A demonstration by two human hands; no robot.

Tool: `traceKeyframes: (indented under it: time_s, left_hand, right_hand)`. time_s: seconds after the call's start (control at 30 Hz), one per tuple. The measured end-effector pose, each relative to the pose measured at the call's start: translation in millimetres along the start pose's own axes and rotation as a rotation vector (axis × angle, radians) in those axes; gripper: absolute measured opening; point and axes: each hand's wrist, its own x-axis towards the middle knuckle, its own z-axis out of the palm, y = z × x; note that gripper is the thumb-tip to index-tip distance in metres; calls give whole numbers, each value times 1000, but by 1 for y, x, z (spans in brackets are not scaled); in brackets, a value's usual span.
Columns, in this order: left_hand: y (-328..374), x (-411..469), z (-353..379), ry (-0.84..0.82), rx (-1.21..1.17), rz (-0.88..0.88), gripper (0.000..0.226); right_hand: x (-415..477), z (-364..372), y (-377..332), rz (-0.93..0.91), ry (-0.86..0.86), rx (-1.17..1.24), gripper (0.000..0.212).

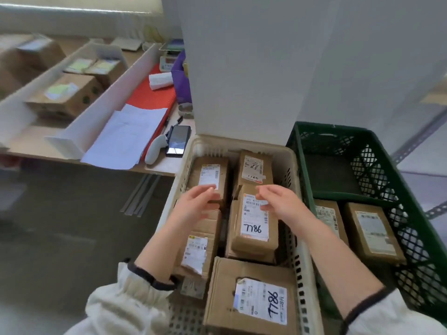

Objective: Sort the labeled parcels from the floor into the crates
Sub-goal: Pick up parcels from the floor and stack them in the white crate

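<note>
Left hand (196, 204): wide, fingers loose and slightly bent. Holds nothing. Hovers above the near end of the far-left parcel (210, 175), in the far left corner of the beige crate (294, 165).

Right hand (280, 201): likewise wide, palm turned inward, fingers relaxed. Grips nothing. Hangs over the far end of the middle parcel (254, 228), fingertips above its white label; cannot tell whether touching.

Middle parcel: marked "7786" in black pen, label up, stacked on another carton toward the crate's right wall. Beyond it, in the far right corner: far-right parcel (252, 168), "1100" handwritten on its label. Along the left wall, partly under the left forearm: left-wall parcel (197, 252), label torn at one edge. At the near edge: large parcel (254, 298), also marked "7786", label up.

Green crate (362, 131): just beside the beige crate, along its right wall. In its near half, side by side, labels up: inner parcel (326, 216) and outer parcel (372, 230).

Desk (167, 166): left of the beige crate, near right corner close against the crate's far left corner. By that corner: black phone (177, 141), with a grey handheld device (156, 148) just beside it. Further left: loose papers (125, 139) overlapping a red folder (152, 97). Toward the far edge: purple box (180, 83). Along the left side: white trays (72, 143) with cardboard boxes, blurred.
</note>
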Motion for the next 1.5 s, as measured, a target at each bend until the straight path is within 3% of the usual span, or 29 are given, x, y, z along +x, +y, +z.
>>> traceKeyframes:
  time_s: [0.17, 0.37, 0.5, 0.77, 0.93, 1.13, 1.3, 1.5]
  left_hand:
    - [8, -61, -34, 193, -82, 34, 19]
    - [-41, -176, -106, 517, -194, 15, 18]
    - [-85, -283, -154, 796, -252, 9, 18]
    - [-210, -550, -192, 1340, -530, -67, 18]
    - [-288, -736, -158, 1682, -591, -156, 17]
    - [-355, -888, -61, 2139, -834, -202, 14]
    - [-389, -952, 35, 2494, -1000, -220, 18]
    - [-399, -968, 122, 2884, -1202, -295, 20]
  right_hand:
    - [-29, 36, -34, -185, -187, -160, 32]
    - [-77, 120, -61, -329, -475, -204, 27]
    - [-136, 199, -83, -487, -697, -252, 13]
    - [-333, 383, -68, -654, -1146, -339, 18]
    - [-512, 486, -3, -640, -1499, -386, 20]
    - [-712, 528, 78, -715, -1933, -566, 23]
    - [-830, 537, 139, -829, -2237, -791, 19]
    - [-929, 528, 210, -998, -2550, -1088, 18]
